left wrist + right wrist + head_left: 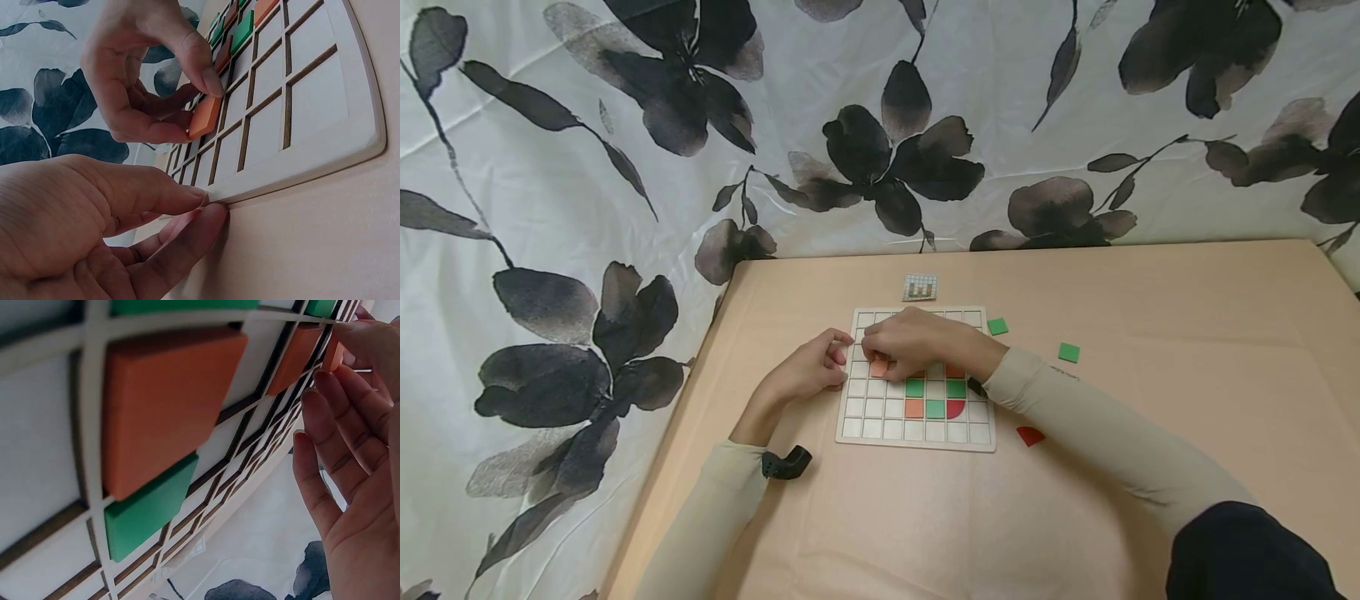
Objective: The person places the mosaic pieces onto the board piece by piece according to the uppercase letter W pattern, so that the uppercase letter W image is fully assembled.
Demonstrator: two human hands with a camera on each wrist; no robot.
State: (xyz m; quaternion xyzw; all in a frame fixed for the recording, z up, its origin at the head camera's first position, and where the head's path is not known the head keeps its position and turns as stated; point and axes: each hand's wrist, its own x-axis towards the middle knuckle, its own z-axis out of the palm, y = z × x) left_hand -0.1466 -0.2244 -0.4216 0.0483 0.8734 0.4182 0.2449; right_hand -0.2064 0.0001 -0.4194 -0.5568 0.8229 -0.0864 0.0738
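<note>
A white grid board lies on the table in the head view, with several green and orange tiles and a red rounded piece in its cells. My right hand reaches across it and pinches an orange square tile between thumb and fingers. That tile is tilted over cells on the board's left side. At the left edge, my left hand grips the board's rim between thumb and index finger, as the left wrist view shows. The right forearm and hand cover part of the grid.
Two loose green tiles, one beside the board and one farther right, lie on the table. A red piece sits near the right forearm. Behind the board is a small patterned card. Floral fabric hangs beyond the table.
</note>
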